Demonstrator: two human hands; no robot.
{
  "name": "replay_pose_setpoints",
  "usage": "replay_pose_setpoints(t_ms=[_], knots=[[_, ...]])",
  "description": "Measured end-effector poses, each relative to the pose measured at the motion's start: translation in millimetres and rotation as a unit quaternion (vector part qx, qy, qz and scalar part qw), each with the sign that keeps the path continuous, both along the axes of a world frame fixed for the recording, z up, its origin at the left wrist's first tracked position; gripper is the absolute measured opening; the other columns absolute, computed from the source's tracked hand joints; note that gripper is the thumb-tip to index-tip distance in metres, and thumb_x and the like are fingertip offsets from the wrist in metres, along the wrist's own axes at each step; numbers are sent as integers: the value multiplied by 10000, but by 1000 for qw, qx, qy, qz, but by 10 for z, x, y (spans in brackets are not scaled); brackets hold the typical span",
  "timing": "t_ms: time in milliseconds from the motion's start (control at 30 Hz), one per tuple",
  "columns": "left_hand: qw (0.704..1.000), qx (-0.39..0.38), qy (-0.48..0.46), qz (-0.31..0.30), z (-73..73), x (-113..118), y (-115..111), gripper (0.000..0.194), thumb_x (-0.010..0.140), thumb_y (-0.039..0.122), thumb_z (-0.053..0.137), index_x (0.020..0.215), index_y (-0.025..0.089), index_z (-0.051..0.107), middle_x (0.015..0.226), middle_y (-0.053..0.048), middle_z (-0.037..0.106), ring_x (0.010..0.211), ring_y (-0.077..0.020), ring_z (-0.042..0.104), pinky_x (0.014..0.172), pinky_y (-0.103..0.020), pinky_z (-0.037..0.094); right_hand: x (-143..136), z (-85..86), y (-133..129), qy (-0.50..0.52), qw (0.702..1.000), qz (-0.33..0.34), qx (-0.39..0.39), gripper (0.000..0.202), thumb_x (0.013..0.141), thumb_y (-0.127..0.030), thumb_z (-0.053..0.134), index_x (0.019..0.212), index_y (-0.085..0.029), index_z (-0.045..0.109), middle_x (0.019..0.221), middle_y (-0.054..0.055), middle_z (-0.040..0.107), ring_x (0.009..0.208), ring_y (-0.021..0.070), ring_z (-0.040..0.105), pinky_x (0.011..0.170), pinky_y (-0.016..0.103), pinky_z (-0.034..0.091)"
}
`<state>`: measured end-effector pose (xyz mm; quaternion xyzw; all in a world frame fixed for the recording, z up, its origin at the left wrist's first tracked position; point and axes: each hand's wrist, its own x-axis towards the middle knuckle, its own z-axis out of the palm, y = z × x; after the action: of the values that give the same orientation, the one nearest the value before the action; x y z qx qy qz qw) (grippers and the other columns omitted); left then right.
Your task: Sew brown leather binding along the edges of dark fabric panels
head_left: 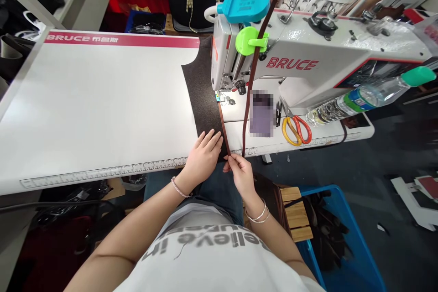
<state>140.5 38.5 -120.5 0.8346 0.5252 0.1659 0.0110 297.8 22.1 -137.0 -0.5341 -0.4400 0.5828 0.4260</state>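
A dark brown fabric piece (201, 96) lies on the white sewing table, its right edge under the needle area of the sewing machine (294, 50). My left hand (204, 153) rests flat on the fabric near the table's front edge, fingers stretched out. Along the fabric's right edge runs a narrow brown strip (224, 130), leading up to the presser foot (218, 96). My right hand (239, 171) pinches this strip and the fabric edge between thumb and fingers at the table's front. A longer brown strip (251, 77) hangs down past the machine head.
Right of the machine's needle lie a blurred-out rectangular item (261, 114), scissors (297, 128) with yellow and red handles, and a water bottle (362, 98). A blue bin (362, 246) with dark pieces stands at lower right. Two people are beyond the table.
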Motion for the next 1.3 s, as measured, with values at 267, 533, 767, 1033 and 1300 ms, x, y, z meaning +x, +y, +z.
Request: replay_pose_setpoints(t_ms=[267,533,767,1033,1300], knots=[[1000,9,-10,14,4,4,-5,408,955,188,409,1308,60,569,1414,-146,544,1367,-321,440,1155,-508,367,6,-19,0,-6,1000,1,2,329,834,-507,624,828,-185,690,568,-6,609,540,154,599,566,291,545],[1000,5,-11,-1,10,-4,-7,406,936,135,399,1290,84,591,1406,-137,554,1375,-316,432,1162,-505,362,-5,0,8,2,1000,-2,4,296,835,-476,626,820,-187,686,561,-12,601,526,149,590,561,286,535],[1000,8,-19,3,15,13,-1,397,962,207,407,1291,70,582,1399,-140,559,1368,-311,441,1160,-499,368,2,-15,-6,-2,1000,1,2,299,844,-473,617,834,-183,687,571,-10,608,539,149,595,577,288,542],[1000,7,-22,-19,6,-45,-4,400,909,81,418,1250,119,624,1369,-126,584,1353,-317,460,1142,-517,390,-10,-4,6,7,1000,3,3,295,845,-463,622,830,-173,678,560,-14,600,532,141,587,566,274,533],[999,26,-48,-1,8,-21,-8,342,943,193,461,1219,89,635,1329,-141,612,1319,-324,492,1131,-525,404,-17,-8,-6,9,1000,5,4,277,849,-444,621,826,-176,683,563,-14,604,531,138,588,564,269,538]])
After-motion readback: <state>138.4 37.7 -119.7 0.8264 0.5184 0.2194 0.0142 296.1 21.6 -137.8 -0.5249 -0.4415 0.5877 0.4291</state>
